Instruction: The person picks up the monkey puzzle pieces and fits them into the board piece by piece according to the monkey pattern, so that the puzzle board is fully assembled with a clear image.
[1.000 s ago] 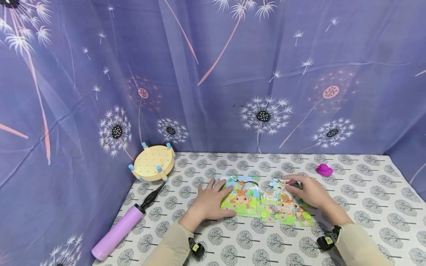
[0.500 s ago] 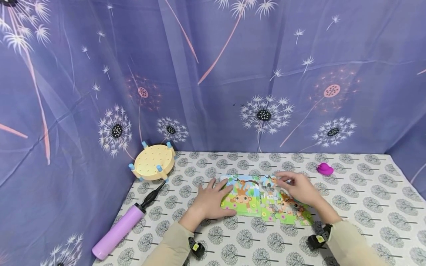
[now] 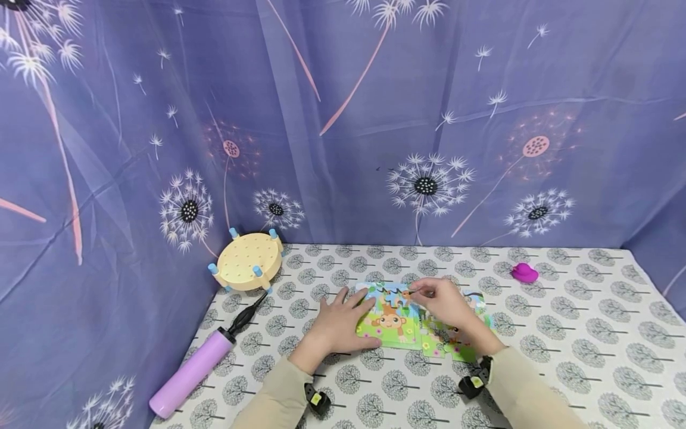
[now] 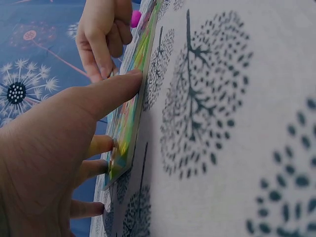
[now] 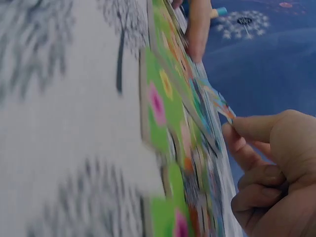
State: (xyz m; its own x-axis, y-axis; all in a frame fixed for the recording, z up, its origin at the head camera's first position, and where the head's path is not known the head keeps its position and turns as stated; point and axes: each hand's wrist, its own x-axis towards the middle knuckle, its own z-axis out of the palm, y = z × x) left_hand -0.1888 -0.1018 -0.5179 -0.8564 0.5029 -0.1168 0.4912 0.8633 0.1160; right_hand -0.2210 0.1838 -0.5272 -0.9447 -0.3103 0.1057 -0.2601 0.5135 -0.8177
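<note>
A square picture board with a cartoon monkey (image 3: 390,322) lies flat on the tablecloth. My left hand (image 3: 339,325) rests along its left side with spread fingers; in the left wrist view the thumb (image 4: 116,91) lies over its near edge. Over the board's upper right corner, my right hand (image 3: 442,302) pinches a jigsaw piece (image 5: 220,104) between thumb and fingertip. The right wrist view shows that piece tilted, close above the board. Directly right of the board lies a cluster of loose jigsaw pieces (image 3: 433,345), also with monkey artwork, partly hidden under my right hand and wrist.
A pink-purple toy duck (image 3: 524,273) sits at the back right. To the left stand a yellow round pegged stand with blue legs (image 3: 249,261) and a purple hand pump (image 3: 193,372) with a black nozzle. A purple dandelion curtain (image 3: 343,179) hangs behind the table.
My right hand has moved left with the jigsaw piece, from above the loose pieces to over the board's upper right corner. The left hand stays in place.
</note>
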